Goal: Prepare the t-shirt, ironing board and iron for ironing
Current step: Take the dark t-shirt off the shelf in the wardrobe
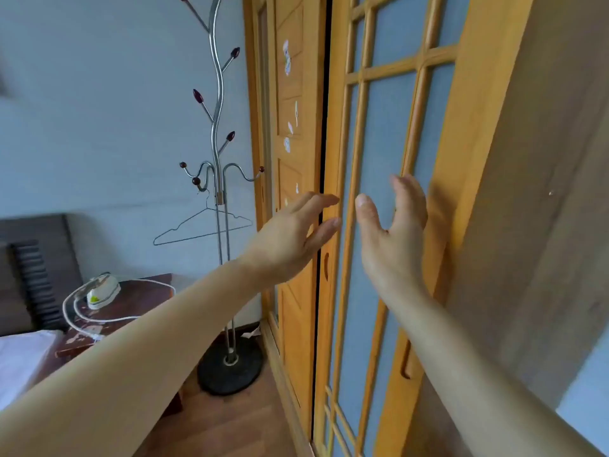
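A white iron [102, 290] with a green patch stands on a dark wooden bedside table [138, 301] at the left, its white cord [71, 308] looped around it. Both my hands are raised in front of a wooden sliding wardrobe door [372, 159] with frosted panes. My left hand [293, 239] is open, fingertips at the door's left edge beside a dark narrow gap [324, 133]. My right hand [392, 232] is open, fingers spread against the door's frame. Neither hand holds anything. No t-shirt or ironing board is in view.
A metal coat stand [217, 153] with a round black base [230, 367] stands between the table and the wardrobe, an empty wire hanger [201, 225] on it. A second wooden door [290, 127] with stickers lies behind. A bed with white bedding [19, 361] is at the far left.
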{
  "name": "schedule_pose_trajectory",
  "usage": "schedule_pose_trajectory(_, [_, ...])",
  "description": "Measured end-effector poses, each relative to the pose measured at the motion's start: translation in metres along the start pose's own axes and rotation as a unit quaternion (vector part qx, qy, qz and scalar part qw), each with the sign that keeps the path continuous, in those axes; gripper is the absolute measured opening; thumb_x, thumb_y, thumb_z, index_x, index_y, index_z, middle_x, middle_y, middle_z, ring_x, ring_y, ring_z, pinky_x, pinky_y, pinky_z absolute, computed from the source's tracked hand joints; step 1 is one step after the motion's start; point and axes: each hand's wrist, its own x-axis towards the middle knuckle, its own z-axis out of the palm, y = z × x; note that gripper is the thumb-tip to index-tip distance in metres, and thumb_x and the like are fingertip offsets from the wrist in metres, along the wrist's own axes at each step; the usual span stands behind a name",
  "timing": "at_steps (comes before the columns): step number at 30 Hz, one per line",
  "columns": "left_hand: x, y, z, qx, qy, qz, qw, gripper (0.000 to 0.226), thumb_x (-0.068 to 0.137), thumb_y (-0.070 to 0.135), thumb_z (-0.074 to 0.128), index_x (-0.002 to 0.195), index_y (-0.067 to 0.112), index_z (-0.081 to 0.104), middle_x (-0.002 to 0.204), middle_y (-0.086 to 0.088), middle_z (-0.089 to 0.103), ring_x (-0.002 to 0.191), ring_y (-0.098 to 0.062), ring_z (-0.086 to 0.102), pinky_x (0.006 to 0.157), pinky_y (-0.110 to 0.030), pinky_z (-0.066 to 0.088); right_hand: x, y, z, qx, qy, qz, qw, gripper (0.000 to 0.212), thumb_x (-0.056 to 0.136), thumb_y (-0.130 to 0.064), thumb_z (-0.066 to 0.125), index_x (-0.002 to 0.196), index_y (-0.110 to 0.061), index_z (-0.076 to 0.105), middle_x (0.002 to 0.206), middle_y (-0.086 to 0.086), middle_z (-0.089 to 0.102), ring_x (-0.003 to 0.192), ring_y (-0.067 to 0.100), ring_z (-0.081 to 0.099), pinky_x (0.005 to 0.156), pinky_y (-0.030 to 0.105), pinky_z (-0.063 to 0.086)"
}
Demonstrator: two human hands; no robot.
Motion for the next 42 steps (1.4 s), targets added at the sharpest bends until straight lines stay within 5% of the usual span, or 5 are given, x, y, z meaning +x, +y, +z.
schedule_pose_trajectory(5, [0.053, -0.033, 0.025, 0.102, -0.032, 0.146, 0.983, 0.047, 0.096, 0.036, 0.038, 0.135, 0.010, 0.043, 0.137, -0.011, 0.047, 0.130, -0.026, 0.040, 0.108, -0.047, 0.031, 0.029, 0.013, 0.009, -0.095, 0.073, -0.058, 0.991, 0.058, 0.092, -0.026, 0.054, 0.142, -0.003, 0.035, 0.154, 0.013, 0.022, 0.145, 0.024, 0.015, 0.115, 0.025, 0.013])
schedule_pose_trajectory(9, [0.093, -0.051, 0.050, 0.131, -0.011, 0.272, 0.953, 0.046, 0.094, 0.031, 0.043, 0.135, 0.009, 0.045, 0.143, -0.012, 0.042, 0.138, -0.029, 0.029, 0.114, -0.044, 0.017, 0.040, 0.018, 0.015, -0.176, 0.122, -0.098, 0.972, 0.059, 0.092, -0.024, 0.054, 0.141, 0.001, 0.033, 0.154, 0.017, 0.021, 0.145, 0.030, 0.013, 0.119, 0.040, 0.014])
schedule_pose_trajectory(21, [0.158, -0.080, 0.083, 0.139, 0.034, 0.514, 0.846, 0.046, 0.095, 0.033, 0.034, 0.133, 0.011, 0.049, 0.144, -0.005, 0.042, 0.138, -0.030, 0.018, 0.112, -0.049, 0.010, 0.055, 0.030, 0.044, -0.362, 0.283, -0.053, 0.887, 0.064, 0.093, -0.035, 0.044, 0.147, -0.008, 0.023, 0.158, 0.009, 0.013, 0.143, 0.012, -0.003, 0.116, 0.030, -0.007])
schedule_pose_trajectory(32, [0.164, -0.087, 0.084, 0.104, 0.109, 0.513, 0.845, 0.034, 0.094, 0.021, 0.037, 0.107, 0.009, 0.066, 0.122, -0.007, 0.064, 0.129, -0.036, 0.041, 0.106, -0.058, 0.027, 0.053, 0.026, 0.038, -0.418, 0.264, -0.031, 0.869, 0.065, 0.092, -0.034, 0.045, 0.148, -0.008, 0.023, 0.159, 0.010, 0.011, 0.146, 0.018, -0.001, 0.117, 0.038, -0.004])
schedule_pose_trajectory(42, [0.169, -0.117, 0.087, 0.159, 0.127, 0.425, 0.882, 0.041, 0.094, 0.031, 0.037, 0.116, 0.005, 0.061, 0.118, -0.012, 0.063, 0.130, -0.032, 0.042, 0.111, -0.055, 0.018, 0.059, 0.025, 0.051, -0.404, 0.201, -0.005, 0.892, 0.068, 0.096, -0.036, 0.044, 0.150, -0.013, 0.010, 0.160, 0.003, 0.003, 0.147, 0.015, -0.005, 0.121, 0.039, 0.003])
